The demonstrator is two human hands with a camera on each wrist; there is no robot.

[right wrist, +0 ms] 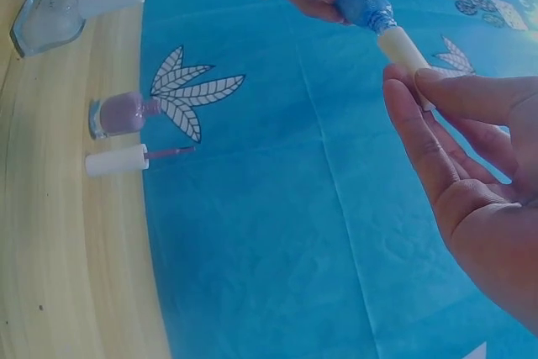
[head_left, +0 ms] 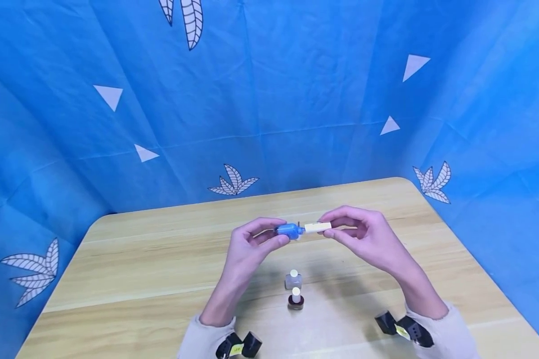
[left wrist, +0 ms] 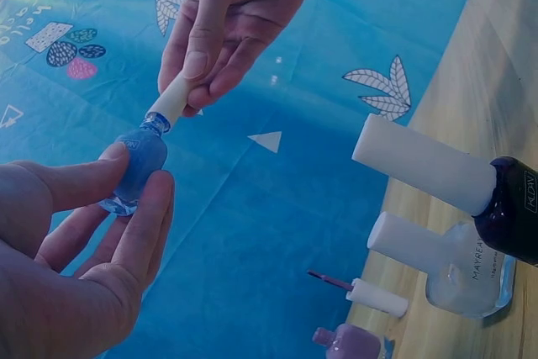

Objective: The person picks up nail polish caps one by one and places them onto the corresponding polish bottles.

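Observation:
My left hand (head_left: 250,248) grips a bottle of blue nail polish (left wrist: 141,161) between thumb and fingers, tilted on its side above the table. The thumb and fingertips of my right hand (head_left: 372,238) pinch its white cap (right wrist: 403,55). The cap sits at the bottle's neck; whether it is screwed tight I cannot tell. Behind them on the table stands an uncapped purple nail polish bottle (right wrist: 122,113), mostly hidden in the head view. Beside it, its white brush cap (right wrist: 118,161) stands with the brush pointing up.
Nearer to me on the wooden table (head_left: 161,279) stand a clear nail polish bottle (head_left: 293,282) and a dark one (head_left: 296,302), both white-capped, in a row below the hands. A blue patterned cloth (head_left: 269,89) hangs around the table's back and sides.

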